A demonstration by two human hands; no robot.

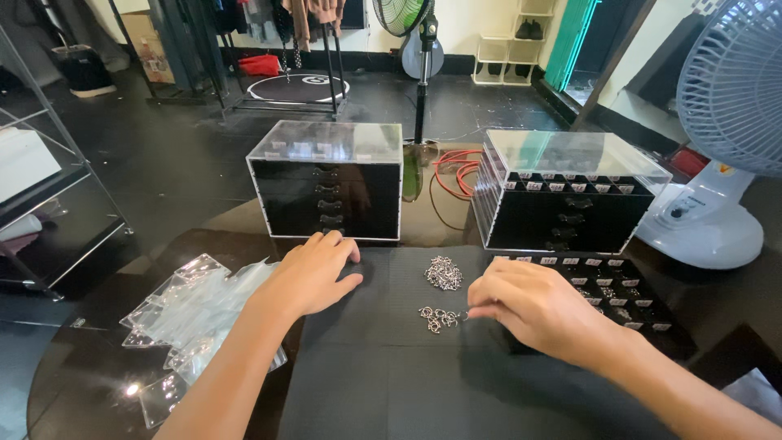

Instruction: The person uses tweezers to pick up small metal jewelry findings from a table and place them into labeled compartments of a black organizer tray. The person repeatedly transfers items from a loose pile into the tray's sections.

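Observation:
My left hand (314, 273) lies flat, fingers apart, on the dark grey mat (375, 375), just in front of the left clear-and-black drawer box (326, 179). It holds nothing. My right hand (529, 305) rests on the mat with its fingertips pinched at the edge of a small cluster of silver metal pieces (437, 318). A second, denser pile of silver pieces (443, 274) lies a little farther away, between the two hands.
A second drawer box (570, 195) stands at the right, with a pulled-out black compartment tray (623, 297) in front of it. Clear plastic bags (191, 318) are heaped at left. A white table fan (717, 155) stands far right.

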